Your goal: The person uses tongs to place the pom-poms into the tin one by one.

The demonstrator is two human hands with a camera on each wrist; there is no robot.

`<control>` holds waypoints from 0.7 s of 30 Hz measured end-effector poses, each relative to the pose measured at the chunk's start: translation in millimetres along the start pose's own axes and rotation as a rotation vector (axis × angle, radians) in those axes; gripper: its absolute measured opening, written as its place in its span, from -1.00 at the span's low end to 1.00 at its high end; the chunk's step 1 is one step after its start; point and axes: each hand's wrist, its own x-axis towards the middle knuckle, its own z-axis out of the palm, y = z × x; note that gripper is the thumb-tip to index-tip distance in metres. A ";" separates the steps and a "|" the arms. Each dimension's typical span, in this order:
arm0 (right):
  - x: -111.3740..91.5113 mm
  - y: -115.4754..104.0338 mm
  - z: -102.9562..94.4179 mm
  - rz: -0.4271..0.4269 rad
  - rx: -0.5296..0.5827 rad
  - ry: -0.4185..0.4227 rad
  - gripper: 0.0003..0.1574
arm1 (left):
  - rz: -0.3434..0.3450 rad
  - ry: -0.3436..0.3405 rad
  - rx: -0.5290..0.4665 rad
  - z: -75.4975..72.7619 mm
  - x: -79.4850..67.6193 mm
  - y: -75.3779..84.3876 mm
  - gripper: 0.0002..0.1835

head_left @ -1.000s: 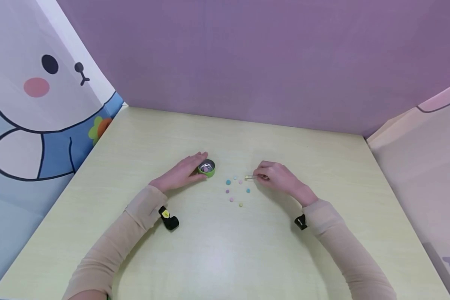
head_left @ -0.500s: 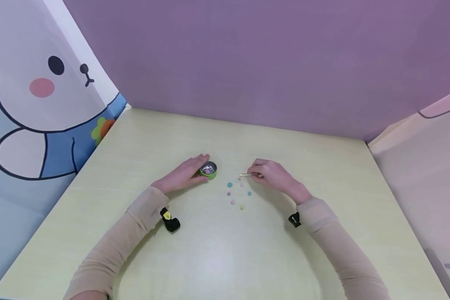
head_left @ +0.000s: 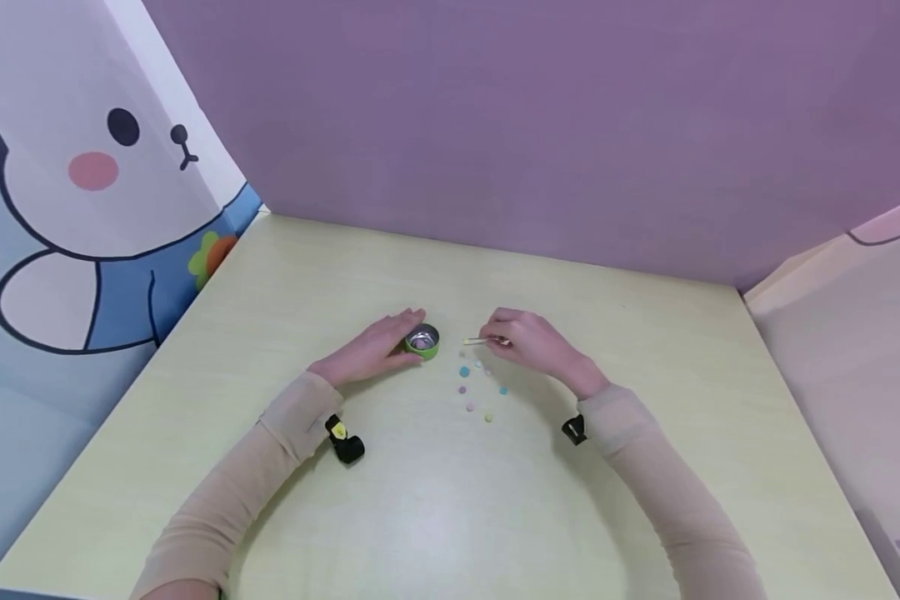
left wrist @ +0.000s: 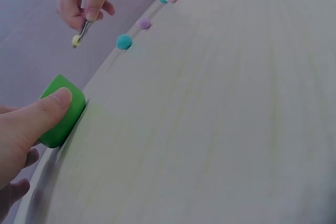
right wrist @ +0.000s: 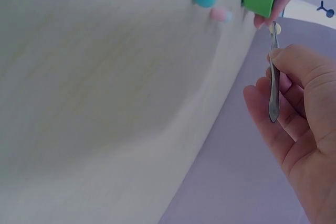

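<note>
My left hand (head_left: 367,348) holds a small green bowl (left wrist: 72,116) between thumb and fingers, at the middle of the table. The bowl's inside is shiny metal, and a pink pom-pom (head_left: 420,343) lies in it. Just to the right, my right hand (head_left: 537,342) pinches metal tweezers (right wrist: 274,90) between thumb and fingers. Their tips grip a pale yellow pom-pom (left wrist: 76,40), raised above the table and a short way from the bowl's right side. Several small pom-poms lie loose in front of the hands, among them a blue one (left wrist: 124,42) and a purple one (left wrist: 144,23).
The pale wooden table (head_left: 420,517) runs back to a purple wall panel (head_left: 495,125). A panel with a cartoon animal (head_left: 52,225) stands at the left, and a pale panel (head_left: 847,358) at the right. Each wrist wears a black strap with a camera.
My right hand has moved left, carrying the yellow pom-pom in the tweezers up from among the loose ones toward the bowl. The left hand keeps its hold on the bowl. The head view has shifted slightly.
</note>
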 end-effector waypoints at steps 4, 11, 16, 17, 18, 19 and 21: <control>12.1 -2.8 3.7 -0.011 0.000 -0.002 -0.85 | -0.006 0.000 -0.004 0.2 0.2 0.4 -0.14; 25.7 -7.4 7.4 -0.024 0.006 -0.026 -0.81 | 0.002 0.001 -0.011 0.9 0.0 0.7 -0.13; 30.7 -8.7 9.0 -0.029 0.014 -0.031 -0.82 | 0.001 0.000 -0.021 0.4 0.3 0.7 -0.14; 31.5 -8.7 9.5 -0.031 0.014 -0.030 -0.82 | 0.001 0.000 -0.023 0.3 0.3 0.6 -0.14; 32.4 -8.8 10.2 -0.034 0.012 -0.029 -0.82 | 0.003 0.001 -0.024 0.3 0.4 0.4 -0.14; 33.1 -8.8 10.8 -0.038 0.008 -0.027 -0.83 | 0.004 0.002 -0.025 0.3 0.3 0.3 -0.14; 34.8 -9.2 12.0 -0.046 0.007 -0.025 -0.83 | 0.006 0.003 -0.026 0.4 0.1 0.0 -0.14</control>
